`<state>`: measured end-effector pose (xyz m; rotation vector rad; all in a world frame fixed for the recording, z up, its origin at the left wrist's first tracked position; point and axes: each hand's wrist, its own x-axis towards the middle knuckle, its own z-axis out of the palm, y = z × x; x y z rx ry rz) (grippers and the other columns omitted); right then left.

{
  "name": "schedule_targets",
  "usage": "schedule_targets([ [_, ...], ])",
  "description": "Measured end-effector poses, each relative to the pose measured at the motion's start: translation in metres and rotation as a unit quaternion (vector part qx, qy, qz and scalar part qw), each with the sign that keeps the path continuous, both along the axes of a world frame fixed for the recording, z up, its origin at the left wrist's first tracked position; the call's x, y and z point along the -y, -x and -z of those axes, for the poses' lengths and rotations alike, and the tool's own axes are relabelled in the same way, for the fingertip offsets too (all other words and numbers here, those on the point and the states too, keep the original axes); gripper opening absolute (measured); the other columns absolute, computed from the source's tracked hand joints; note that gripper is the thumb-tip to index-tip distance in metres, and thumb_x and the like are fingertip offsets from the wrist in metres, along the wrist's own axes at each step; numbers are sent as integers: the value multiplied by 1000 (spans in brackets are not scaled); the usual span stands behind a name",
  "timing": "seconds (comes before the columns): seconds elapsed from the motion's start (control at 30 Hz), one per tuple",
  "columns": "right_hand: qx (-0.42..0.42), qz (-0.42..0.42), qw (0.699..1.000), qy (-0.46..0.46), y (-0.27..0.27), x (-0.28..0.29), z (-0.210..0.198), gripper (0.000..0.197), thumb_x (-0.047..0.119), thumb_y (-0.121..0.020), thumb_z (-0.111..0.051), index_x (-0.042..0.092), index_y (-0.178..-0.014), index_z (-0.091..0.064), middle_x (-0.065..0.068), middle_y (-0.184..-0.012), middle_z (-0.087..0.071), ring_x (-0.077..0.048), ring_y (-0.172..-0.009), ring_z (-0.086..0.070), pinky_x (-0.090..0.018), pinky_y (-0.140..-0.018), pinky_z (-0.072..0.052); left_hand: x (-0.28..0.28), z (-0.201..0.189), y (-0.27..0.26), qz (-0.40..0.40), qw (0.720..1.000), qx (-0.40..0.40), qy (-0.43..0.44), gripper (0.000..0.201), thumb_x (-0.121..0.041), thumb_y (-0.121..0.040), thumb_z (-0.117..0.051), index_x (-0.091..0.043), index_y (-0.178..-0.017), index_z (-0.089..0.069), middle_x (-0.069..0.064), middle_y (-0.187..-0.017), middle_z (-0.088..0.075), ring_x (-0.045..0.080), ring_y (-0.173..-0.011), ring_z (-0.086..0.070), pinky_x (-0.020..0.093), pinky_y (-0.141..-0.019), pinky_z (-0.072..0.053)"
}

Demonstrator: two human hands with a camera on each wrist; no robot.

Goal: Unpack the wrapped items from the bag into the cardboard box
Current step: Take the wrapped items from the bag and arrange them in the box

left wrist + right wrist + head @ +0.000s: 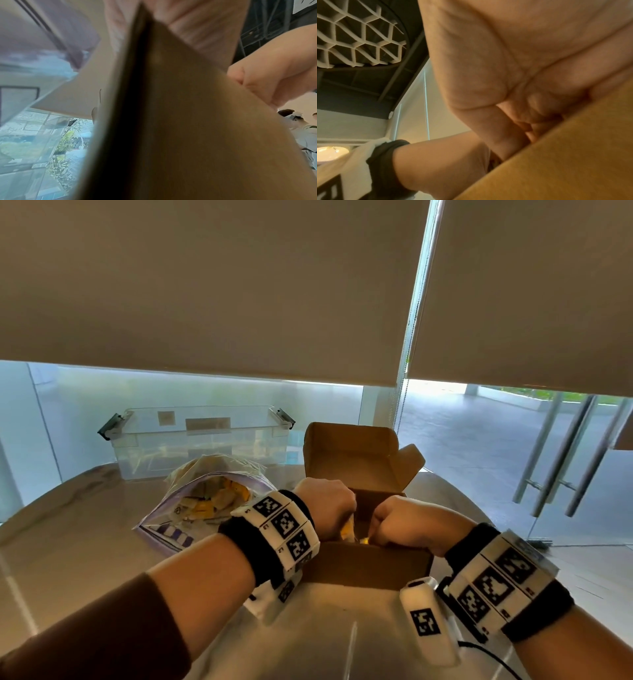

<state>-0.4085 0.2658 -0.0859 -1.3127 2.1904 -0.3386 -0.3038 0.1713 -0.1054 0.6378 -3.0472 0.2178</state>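
The open cardboard box (370,566) stands in the middle of the table, lid flap up at the back. Both hands reach down into it from above. My left hand (329,505) is curled, and a yellow wrapped item (347,529) hangs from its fingers inside the box. My right hand (404,525) is curled like a fist beside it, with a bit of yellow wrapper (364,540) at its fingertips. To the left lies the clear zip bag (205,501), open, with several yellow and beige wrapped items inside. The wrist views show mostly box wall (188,135) (573,162) and palm; the fingertips are hidden.
A clear plastic bin (202,440) with grey latches stands at the back left, behind the bag. The round metallic table (85,542) curves away on both sides. Roller blinds and glass panes lie beyond it.
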Motion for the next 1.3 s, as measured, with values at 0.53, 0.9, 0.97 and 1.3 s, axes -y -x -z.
schedule_targets([
  [0.53, 126, 42, 990, 40, -5, 11, 12, 5, 11, -88, -62, 15, -90, -65, -5, -87, -64, -17, -82, -61, -28, -73, -51, 16, -20, -20, -27, 969, 37, -241, 22, -19, -85, -67, -14, -106, -70, -7, -81, -62, 4, -67, -56, 25, -72, -48],
  [0.9, 127, 29, 991, 24, -3, 11, 12, 6, 13, -89, -61, 18, -89, -64, -3, -87, -65, -13, -78, -62, -23, -63, -50, 14, -8, -10, -32, 986, 33, -161, 15, -18, -88, -62, -8, -96, -69, 6, -90, -64, 14, -78, -54, 31, -78, -48],
  [0.97, 118, 35, 991, 55, -2, 12, 13, 5, 13, -88, -62, 17, -90, -65, -2, -85, -64, -11, -76, -61, -21, -61, -47, 13, -12, -10, -31, 980, 53, -189, 17, -18, -88, -63, -11, -102, -67, 5, -94, -63, 12, -81, -54, 25, -72, -46],
  [1.3, 99, 17, 995, 27, -4, 14, 13, 23, 11, -90, -58, 13, -112, -63, -7, -102, -64, -20, -96, -62, -31, -85, -53, 13, -5, -10, -46, 992, 10, -120, 20, -21, -89, -59, -7, -99, -70, 10, -95, -67, 22, -87, -62, 32, -81, -49],
])
